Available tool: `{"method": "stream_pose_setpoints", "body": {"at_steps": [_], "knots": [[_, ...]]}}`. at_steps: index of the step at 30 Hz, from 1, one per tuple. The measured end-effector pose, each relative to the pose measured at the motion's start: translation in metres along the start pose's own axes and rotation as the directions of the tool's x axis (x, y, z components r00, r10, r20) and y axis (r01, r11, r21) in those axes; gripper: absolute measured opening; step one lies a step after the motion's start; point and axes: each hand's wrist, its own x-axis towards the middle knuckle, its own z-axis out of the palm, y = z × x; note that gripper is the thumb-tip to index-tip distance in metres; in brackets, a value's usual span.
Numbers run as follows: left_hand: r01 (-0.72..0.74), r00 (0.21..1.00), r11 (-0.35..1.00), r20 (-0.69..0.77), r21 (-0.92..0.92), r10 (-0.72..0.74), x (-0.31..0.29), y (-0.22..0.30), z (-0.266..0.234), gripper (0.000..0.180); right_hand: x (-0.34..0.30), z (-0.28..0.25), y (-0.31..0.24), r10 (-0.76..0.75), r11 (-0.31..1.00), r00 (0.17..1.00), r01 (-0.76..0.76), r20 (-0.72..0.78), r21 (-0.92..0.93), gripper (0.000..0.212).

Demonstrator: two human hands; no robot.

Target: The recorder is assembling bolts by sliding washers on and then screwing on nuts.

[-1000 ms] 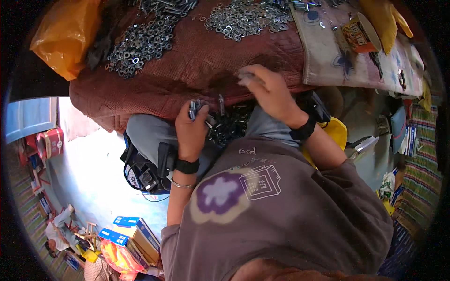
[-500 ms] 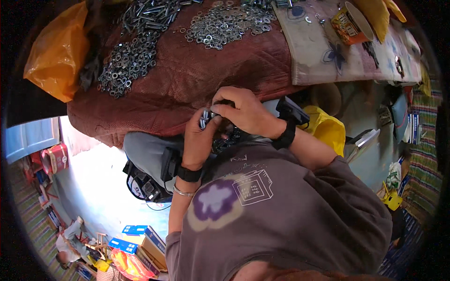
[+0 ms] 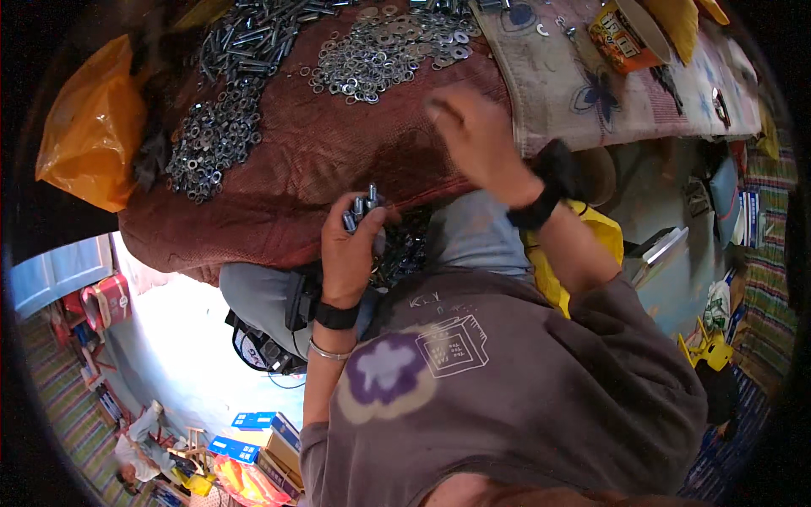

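Note:
My left hand is closed around several shiny metal bolts, their shanks poking up past the fingertips, at the near edge of the dark red cloth. To the right and farther out, my right hand hangs over the cloth, smeared by motion, so I cannot see what its fingers hold. Nearest beyond it lies a heap of flat washers. A pile of nuts lies to the left, with a pile of loose bolts behind it. Below my hands, a dark container or bag of small metal parts is partly hidden.
An orange plastic bag hangs at the table's left. On the pale flowered cloth at right stand a paper cup and small tools. A yellow bag is beside my right forearm. Boxes sit at lower left; a person is beyond.
My hands were together at the bolts; my right hand has moved away, forward and right over the cloth. My left hand stays near the table edge with the bolts now plainly visible.

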Motion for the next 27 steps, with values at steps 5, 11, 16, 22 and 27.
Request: {"method": "stream_pose_setpoints", "body": {"at_steps": [5, 11, 16, 22, 27], "knots": [[0.082, 0.997, 0.976, 0.022, -0.202, -0.079, 0.006, -0.004, 0.006, 0.014, 0.033, -0.017, 0.028, -0.046, 0.926, 0.997, 0.066, 0.061, -0.371, 0.021], [0.084, 0.996, 0.979, 0.033, -0.188, -0.079, 0.008, -0.012, 0.004, 0.014, 0.027, -0.013, 0.036, -0.079, 0.979, 0.993, 0.094, 0.092, -0.180, 0.022], [0.060, 0.997, 0.982, 0.048, -0.178, -0.052, 0.011, -0.013, 0.006, 0.015, 0.038, -0.012, 0.033, -0.021, 0.928, 0.994, 0.059, 0.107, -0.367, 0.021], [0.071, 0.997, 0.979, 0.056, -0.191, -0.061, 0.009, -0.017, 0.005, 0.016, 0.030, -0.013, 0.045, -0.098, 0.980, 0.992, 0.110, 0.080, -0.164, 0.026], [0.101, 0.994, 0.971, 0.062, -0.218, -0.089, 0.009, -0.014, 0.008, 0.015, 0.033, -0.010, 0.036, -0.097, 0.939, 0.980, 0.147, 0.171, -0.310, 0.025]]}}
